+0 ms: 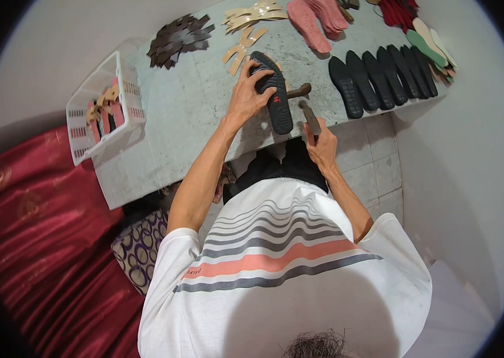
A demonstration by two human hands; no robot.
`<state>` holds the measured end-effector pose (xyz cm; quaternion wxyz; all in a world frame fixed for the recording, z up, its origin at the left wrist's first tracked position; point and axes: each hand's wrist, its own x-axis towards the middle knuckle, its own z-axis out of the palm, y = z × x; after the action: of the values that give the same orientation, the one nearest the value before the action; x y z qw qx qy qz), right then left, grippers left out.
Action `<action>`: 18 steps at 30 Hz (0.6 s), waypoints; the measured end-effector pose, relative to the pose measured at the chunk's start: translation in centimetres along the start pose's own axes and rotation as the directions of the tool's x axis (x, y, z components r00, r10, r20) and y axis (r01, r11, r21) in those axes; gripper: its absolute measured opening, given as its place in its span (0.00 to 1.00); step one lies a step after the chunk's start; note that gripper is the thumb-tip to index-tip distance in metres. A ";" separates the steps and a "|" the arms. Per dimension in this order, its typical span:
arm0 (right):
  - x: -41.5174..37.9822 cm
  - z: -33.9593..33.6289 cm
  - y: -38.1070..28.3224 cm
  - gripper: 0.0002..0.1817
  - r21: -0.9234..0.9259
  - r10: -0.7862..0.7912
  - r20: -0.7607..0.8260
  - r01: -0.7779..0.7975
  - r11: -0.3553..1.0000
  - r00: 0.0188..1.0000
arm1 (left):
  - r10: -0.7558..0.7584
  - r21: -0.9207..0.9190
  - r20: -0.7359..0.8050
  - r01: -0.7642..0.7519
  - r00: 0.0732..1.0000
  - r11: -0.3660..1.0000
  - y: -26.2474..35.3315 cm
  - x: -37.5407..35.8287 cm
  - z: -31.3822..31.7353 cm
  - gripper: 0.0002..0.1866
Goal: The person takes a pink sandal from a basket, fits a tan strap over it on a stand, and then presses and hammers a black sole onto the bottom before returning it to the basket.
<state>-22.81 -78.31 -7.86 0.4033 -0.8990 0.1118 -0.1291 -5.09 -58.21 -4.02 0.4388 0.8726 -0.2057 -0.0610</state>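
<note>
My left hand [250,95] grips a black sandal sole [283,116], fingers and thumb wrapped over its ribbed underside, which faces up. A small red mark shows on the sole. Bits of beige strap peek out at its edges. Just right of it, my right hand [322,146] is closed around a worn hammer [311,119] held near the table's front edge. Between the two hands lies a brown metal piece [299,91], partly hidden behind the sole; its full shape cannot be made out.
Several black soles [374,80] stand in a row at right on the table [156,131]. Behind are dark straps [180,39], beige straps [255,15], pink pieces [317,24] and insoles [433,45]. A white basket [76,125] holding strapped pieces sits at left.
</note>
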 end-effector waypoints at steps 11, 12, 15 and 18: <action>4.2 0.9 9.6 0.25 -0.541 0.022 -0.022 -0.030 0.840 1.000 | 0.064 0.196 0.007 -0.064 0.998 0.978 0.0 0.7 -0.6 0.27; 4.3 1.5 8.3 0.26 -0.318 0.016 -0.083 -0.042 0.947 0.996 | 0.059 0.193 0.013 -0.061 0.998 0.979 0.0 0.6 -0.6 0.27; 3.5 4.8 6.4 0.33 0.416 0.147 0.188 -0.215 0.884 0.971 | 0.047 0.173 0.029 -0.051 0.998 0.984 0.2 0.5 -0.5 0.27; 1.4 6.9 1.7 0.33 0.661 0.198 0.450 -0.474 0.582 0.871 | 0.067 0.192 0.013 -0.068 0.998 0.979 0.0 0.5 -0.7 0.28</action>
<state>-19.47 -75.02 -13.42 0.7686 -0.6182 0.1500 0.0676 -4.48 -57.92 -3.58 0.3536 0.9032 -0.2415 -0.0288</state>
